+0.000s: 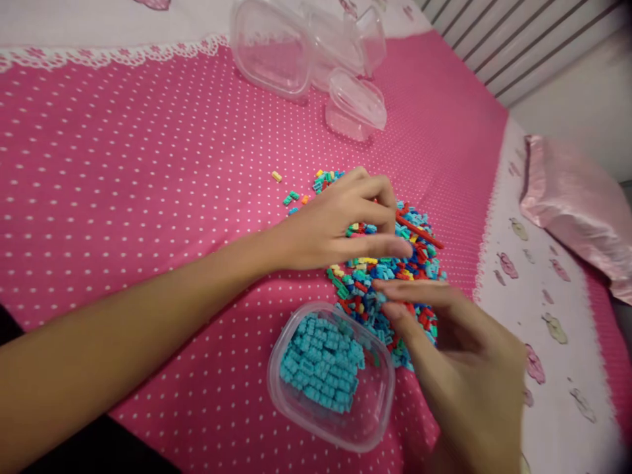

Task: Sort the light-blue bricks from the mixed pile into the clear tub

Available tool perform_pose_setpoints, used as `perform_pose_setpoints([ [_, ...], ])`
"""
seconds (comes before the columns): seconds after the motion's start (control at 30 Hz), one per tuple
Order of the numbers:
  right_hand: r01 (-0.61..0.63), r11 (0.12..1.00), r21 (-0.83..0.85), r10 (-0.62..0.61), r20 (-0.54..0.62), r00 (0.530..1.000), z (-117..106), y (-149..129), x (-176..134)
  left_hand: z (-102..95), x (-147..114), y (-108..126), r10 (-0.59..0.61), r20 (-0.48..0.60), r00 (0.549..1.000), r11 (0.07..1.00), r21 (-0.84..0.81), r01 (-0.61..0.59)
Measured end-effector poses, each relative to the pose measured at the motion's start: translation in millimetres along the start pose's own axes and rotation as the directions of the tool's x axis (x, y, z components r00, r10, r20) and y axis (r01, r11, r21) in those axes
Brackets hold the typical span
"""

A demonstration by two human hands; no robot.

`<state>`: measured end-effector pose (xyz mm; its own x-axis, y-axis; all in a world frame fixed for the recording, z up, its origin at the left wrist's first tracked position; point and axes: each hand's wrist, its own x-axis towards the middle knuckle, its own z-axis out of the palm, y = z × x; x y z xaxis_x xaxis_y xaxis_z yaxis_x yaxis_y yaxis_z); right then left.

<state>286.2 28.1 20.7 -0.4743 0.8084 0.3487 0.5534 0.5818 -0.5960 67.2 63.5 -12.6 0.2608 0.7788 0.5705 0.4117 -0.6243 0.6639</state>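
A mixed pile of small toy building bricks (366, 261) in red, blue, green, yellow and light blue lies on the pink dotted bedsheet. My left hand (345, 220) rests over the pile, fingers bent and apart, its thumb stretched out; its fingertips are partly hidden. Between the thumb and index finger of my right hand (459, 375) is a small light-blue brick (380, 297), held at the near side of the pile. Just below stands an open clear plastic container (375, 411) with many light-blue bricks (320, 362) packed along its left side.
Several clear containers (276, 89) stand farther back, and a smaller one (353, 122) has a lid leaning on it. Loose bricks (291, 197) lie left of the pile. A long red piece (419, 232) sits on the pile's right. A pink pillow (575, 204) is at right.
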Motion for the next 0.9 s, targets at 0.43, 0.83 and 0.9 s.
perform_pose_setpoints([
  [0.43, 0.376, 0.914, -0.152, -0.293, 0.393, 0.871, 15, -31, -29, 6.0, 2, 3, -0.055, 0.056, 0.997, 0.982, 0.181, 0.044],
  [0.83, 0.413, 0.878, -0.241, -0.3, 0.394, 0.869, 14, -26, -31, 13.8, 0, -12, 0.126, -0.002, 0.992, 0.972, 0.203, -0.123],
  [0.9, 0.42, 0.877, -0.233, -0.305, 0.406, 0.862, 13, -26, -30, 14.3, -1, -12, 0.14, -0.017, 0.99, 0.971, 0.199, -0.134],
])
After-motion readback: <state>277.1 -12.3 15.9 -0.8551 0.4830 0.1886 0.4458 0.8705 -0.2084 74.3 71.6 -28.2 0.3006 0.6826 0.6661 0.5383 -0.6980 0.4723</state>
